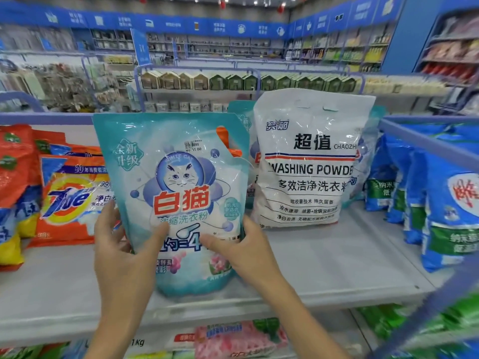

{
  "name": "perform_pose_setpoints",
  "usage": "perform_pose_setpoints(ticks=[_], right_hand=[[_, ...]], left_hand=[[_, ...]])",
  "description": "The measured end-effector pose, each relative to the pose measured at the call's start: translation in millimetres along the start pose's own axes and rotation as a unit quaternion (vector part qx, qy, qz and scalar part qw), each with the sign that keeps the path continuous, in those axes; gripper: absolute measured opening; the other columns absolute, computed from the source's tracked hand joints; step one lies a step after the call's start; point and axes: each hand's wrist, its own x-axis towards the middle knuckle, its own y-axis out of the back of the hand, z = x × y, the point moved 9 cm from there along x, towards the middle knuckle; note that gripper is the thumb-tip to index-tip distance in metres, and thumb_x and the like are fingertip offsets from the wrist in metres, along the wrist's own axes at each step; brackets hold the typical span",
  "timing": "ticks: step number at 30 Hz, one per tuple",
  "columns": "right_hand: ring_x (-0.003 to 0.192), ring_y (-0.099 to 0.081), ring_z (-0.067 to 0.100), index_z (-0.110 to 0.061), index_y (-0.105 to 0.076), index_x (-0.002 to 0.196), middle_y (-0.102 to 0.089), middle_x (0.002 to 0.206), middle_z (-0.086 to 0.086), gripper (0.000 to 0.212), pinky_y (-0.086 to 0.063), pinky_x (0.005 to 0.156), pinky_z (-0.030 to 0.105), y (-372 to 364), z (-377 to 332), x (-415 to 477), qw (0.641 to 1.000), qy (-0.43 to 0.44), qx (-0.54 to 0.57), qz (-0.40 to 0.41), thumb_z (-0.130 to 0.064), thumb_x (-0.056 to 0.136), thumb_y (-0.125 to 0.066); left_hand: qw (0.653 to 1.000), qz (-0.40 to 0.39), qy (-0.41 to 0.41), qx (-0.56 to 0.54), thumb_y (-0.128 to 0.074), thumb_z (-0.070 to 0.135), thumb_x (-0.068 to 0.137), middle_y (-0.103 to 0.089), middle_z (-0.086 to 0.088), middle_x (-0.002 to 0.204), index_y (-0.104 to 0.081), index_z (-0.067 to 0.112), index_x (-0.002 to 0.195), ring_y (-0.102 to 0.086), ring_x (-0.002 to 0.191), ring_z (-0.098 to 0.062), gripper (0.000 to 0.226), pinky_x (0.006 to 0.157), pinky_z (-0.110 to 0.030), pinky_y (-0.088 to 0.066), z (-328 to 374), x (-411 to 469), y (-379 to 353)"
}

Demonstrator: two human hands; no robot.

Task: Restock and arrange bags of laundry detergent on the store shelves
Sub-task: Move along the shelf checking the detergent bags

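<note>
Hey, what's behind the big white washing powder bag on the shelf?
Teal bags peek out on both sides of the white washing powder bag, apparently like the cat-print bag being held. How many stand there, and their fronts, are covered.

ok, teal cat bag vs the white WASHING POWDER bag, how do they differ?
Left hand and right hand hold the teal cat bag; the white bag stands untouched. The teal cat bag has an orange spout, the white bag two handle cut-outs. Both upright, labels facing out, on the same shelf.
</note>
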Motion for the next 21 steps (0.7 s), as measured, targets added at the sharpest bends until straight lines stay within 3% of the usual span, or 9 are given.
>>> perform_pose_setpoints(ticks=[3, 5, 8, 9, 12, 14, 17, 21], right_hand=[[0.099, -0.072, 0.002, -0.030, -0.070, 0.116, -0.077, 0.108, -0.016, 0.040, -0.061, 0.086, 0.029, 11, -5, -6, 0.999, 0.015, -0.035, -0.001, -0.024, 0.080, -0.086], [0.097, -0.071, 0.000, -0.030, -0.070, 0.116, -0.075, 0.108, -0.019, 0.036, -0.060, 0.081, 0.024, 25, -9, -8, 0.997, 0.034, -0.066, -0.002, -0.032, 0.083, -0.084], [0.094, -0.070, 0.000, -0.029, -0.071, 0.111, -0.074, 0.105, -0.019, 0.027, -0.057, 0.079, 0.019, 63, -16, -9, 0.995, 0.055, -0.081, 0.026, -0.036, 0.086, -0.080], [0.093, -0.070, 0.000, -0.029, -0.072, 0.109, -0.074, 0.104, -0.018, 0.024, -0.056, 0.079, 0.019, 82, -17, -8, 0.994, 0.061, -0.079, 0.049, -0.035, 0.087, -0.079], [0.092, -0.070, 0.001, -0.029, -0.072, 0.103, -0.074, 0.100, -0.017, 0.015, -0.056, 0.077, 0.020, 150, -22, -8, 0.984, 0.074, -0.070, 0.147, -0.032, 0.089, -0.078], [0.096, -0.068, 0.003, -0.031, -0.068, 0.104, -0.072, 0.102, -0.014, 0.017, -0.054, 0.078, 0.022, 195, -22, -6, 0.972, 0.070, -0.064, 0.216, -0.032, 0.089, -0.077], [0.105, -0.061, 0.008, -0.030, -0.056, 0.117, -0.061, 0.118, -0.013, 0.040, -0.051, 0.087, 0.030, 245, -20, 7, 0.957, 0.052, -0.096, 0.268, -0.035, 0.084, -0.080], [0.114, -0.052, 0.012, -0.025, -0.042, 0.135, -0.048, 0.130, -0.008, 0.080, -0.044, 0.094, 0.031, 261, 2, 35, 0.966, -0.012, -0.154, 0.210, -0.045, 0.072, -0.088]], left_hand=[[0.989, 0.014, -0.083, 0.124, -0.084, 0.021, 0.079, -0.038, 0.002, 0.155, -0.046, 0.022, 0.149, -0.038, 0.141, -0.006, 0.079, 0.113, -0.025, -0.039, 16, -12, -4], [0.963, 0.028, -0.166, 0.209, -0.086, 0.017, 0.076, -0.031, -0.013, 0.159, -0.056, 0.007, 0.141, -0.030, 0.147, -0.019, 0.072, 0.121, -0.021, -0.025, 27, -23, -11], [0.934, 0.022, -0.261, 0.244, -0.082, 0.021, 0.084, -0.041, -0.019, 0.153, -0.064, 0.002, 0.131, -0.036, 0.144, -0.037, 0.054, 0.119, -0.052, -0.032, 45, -47, -39], [0.928, 0.016, -0.291, 0.231, -0.077, 0.020, 0.085, -0.047, -0.019, 0.149, -0.065, 0.002, 0.130, -0.042, 0.141, -0.038, 0.050, 0.115, -0.056, -0.036, 52, -56, -52], [0.923, -0.034, -0.345, 0.168, -0.073, 0.013, 0.088, -0.061, -0.010, 0.132, -0.066, 0.003, 0.127, -0.061, 0.122, -0.028, 0.041, 0.106, -0.045, -0.048, 72, -80, -103], [0.950, -0.105, -0.270, 0.117, -0.074, 0.020, 0.092, -0.064, 0.008, 0.127, -0.063, 0.013, 0.132, -0.064, 0.115, -0.008, 0.042, 0.101, -0.031, -0.052, 75, -83, -146], [0.977, -0.182, -0.085, 0.066, -0.080, 0.040, 0.083, -0.055, 0.027, 0.132, -0.049, 0.032, 0.141, -0.050, 0.124, 0.012, 0.066, 0.107, -0.017, -0.043, 59, -75, -212], [0.984, -0.160, 0.029, 0.073, -0.084, 0.064, 0.063, -0.053, 0.018, 0.139, -0.043, 0.040, 0.138, -0.052, 0.129, -0.006, 0.088, 0.111, -0.041, -0.045, 26, -55, -256]])
